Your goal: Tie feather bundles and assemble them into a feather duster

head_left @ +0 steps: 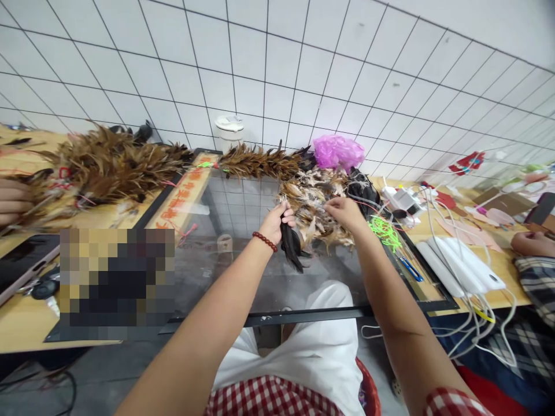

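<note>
My left hand (pixel 274 224) is closed around the pale quill ends of a small bunch of black feathers (pixel 291 245), whose dark tips hang down toward me. To its right, my right hand (pixel 348 214) is at the loose pile of brown and white feathers (pixel 318 188). Its fingertips are pinched together among them; what they hold, if anything, is too small to make out. Both hands are above a dark glass tabletop (pixel 243 263). Behind the pile lies a bundled strand of brown feathers (pixel 258 160), and a pink plastic bag (pixel 339 151) sits beside it.
Green cords (pixel 385 232), a blue cutter (pixel 411 269) and white power strips with cables (pixel 462 266) lie to the right. More brown feather strands (pixel 113 162) cover the left table. Other people's hands show at the left (pixel 13 199) and right (pixel 535 244) edges.
</note>
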Available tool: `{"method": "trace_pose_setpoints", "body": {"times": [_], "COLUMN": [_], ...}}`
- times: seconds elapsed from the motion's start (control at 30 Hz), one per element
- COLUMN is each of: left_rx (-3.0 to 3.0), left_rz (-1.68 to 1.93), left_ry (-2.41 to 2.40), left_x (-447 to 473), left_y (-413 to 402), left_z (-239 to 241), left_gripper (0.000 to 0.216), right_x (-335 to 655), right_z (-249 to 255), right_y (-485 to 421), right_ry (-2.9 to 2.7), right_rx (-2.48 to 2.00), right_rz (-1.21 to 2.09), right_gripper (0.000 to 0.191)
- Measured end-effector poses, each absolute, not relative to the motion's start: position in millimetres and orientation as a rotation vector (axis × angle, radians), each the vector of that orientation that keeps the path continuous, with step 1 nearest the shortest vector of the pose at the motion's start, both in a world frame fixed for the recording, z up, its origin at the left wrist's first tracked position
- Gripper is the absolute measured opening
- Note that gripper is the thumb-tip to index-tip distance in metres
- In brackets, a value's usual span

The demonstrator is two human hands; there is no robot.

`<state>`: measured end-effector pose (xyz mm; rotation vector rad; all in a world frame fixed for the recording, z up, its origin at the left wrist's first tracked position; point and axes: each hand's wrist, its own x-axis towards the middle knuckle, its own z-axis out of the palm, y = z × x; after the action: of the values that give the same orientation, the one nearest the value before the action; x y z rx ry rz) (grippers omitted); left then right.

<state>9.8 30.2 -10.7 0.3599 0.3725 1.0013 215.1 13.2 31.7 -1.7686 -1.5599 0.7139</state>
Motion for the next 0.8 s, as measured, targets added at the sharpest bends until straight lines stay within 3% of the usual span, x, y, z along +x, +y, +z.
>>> {"method": "trace_pose_setpoints", "body": {"times": [0.1,0.27,0.33,0.57,0.63,0.8], "left_rx": [0.35,0.364,0.364,0.37,0.367,0.344], "left_rz": [0.981,0.961,0.926,0.847,0.852,0.901], "left_ry": [0.361,0.354,0.334,0.286,0.29,0.301], "left_x": [10,10,9,9,9,10], "left_y": [32,32,31,30,31,31], "left_z": [-11,-11,-10,-10,-10,-9], "left_gripper": [0.023,0.025,0.024,0.019,0.02,0.022], "right_x": [251,258,256,253,249,231], "right_z": [30,11,10,38,43,52], "right_y": [27,31,29,22,20,11], "right_ry": [-1.744,-1.862,-1.708,-1.012,-0.982,-1.032], "right_rx": [-2.143,-2.261,-2.098,-1.212,-1.064,-0.877], "right_rz": [0.199,0.191,0.219,0.788,0.77,0.422], "right_gripper": [0.017,0.013,0.013,0.034,0.036,0.018]}}
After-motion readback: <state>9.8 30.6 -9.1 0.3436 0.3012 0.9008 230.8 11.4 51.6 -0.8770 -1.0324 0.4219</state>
